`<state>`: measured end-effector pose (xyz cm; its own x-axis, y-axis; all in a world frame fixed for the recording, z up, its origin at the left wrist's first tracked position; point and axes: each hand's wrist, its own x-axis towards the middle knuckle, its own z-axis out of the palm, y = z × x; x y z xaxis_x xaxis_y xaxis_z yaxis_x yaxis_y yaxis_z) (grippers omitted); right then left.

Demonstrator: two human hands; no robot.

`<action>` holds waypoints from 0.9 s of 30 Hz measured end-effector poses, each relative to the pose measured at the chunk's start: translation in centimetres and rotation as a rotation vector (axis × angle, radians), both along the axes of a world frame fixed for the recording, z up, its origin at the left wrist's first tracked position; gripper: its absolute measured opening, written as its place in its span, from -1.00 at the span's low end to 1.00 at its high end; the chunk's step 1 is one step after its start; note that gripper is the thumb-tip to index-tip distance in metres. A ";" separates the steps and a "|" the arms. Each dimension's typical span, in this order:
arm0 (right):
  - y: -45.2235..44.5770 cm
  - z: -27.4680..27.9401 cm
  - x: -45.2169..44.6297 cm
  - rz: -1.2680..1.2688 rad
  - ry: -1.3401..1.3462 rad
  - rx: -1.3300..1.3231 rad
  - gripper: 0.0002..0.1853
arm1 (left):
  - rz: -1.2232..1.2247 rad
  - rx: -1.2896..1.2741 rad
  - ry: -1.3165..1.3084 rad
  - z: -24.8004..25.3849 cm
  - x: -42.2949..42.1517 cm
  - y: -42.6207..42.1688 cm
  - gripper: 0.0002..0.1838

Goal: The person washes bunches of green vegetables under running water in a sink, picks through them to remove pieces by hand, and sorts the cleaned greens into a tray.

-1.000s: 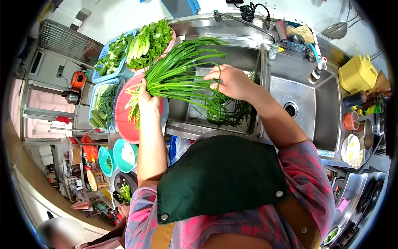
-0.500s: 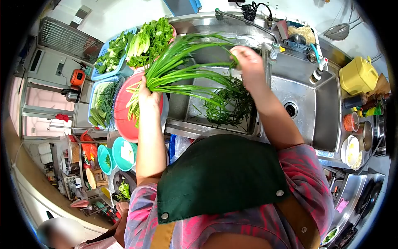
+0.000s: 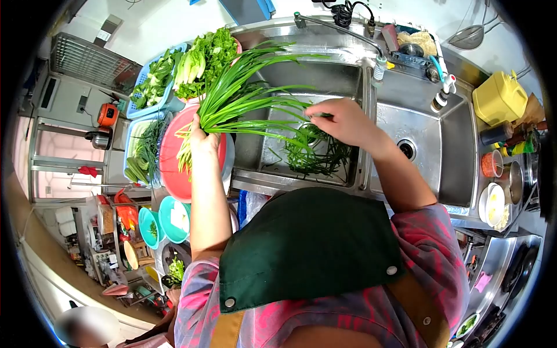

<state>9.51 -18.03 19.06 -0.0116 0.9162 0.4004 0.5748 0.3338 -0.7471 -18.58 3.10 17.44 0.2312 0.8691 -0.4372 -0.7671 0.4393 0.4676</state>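
Observation:
My left hand [image 3: 204, 139] is closed around the pale lower ends of a bunch of Chinese chives [image 3: 232, 98]. The long green leaves fan out to the right over the left sink basin [image 3: 246, 153]. My right hand [image 3: 336, 120] is closed at the leaf ends, pinching some chive leaves; a dark green bit shows at its fingers. Below it, a loose heap of chive leaves [image 3: 319, 156] lies in the basin, partly around the drain. Under my left hand is a red round basin [image 3: 174, 168].
Baskets of leafy greens [image 3: 203, 64] stand at the back left. Two teal bowls [image 3: 174, 218] are lower left. A second sink basin [image 3: 426, 168] lies right, with a faucet [image 3: 342, 32] behind and a yellow jug [image 3: 499, 98] beyond. Another person's arm [image 3: 168, 313] shows lower left.
My right hand has come down and slightly left, from above the leaf tips to the middle ends of the bunch. My left hand keeps its hold on the chives, nearly in place.

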 end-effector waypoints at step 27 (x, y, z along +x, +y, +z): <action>1.3 -5.5 -0.1 -0.526 -0.334 0.222 -0.79 | -0.015 0.023 -0.268 -1.0 -3.9 2.8 -0.52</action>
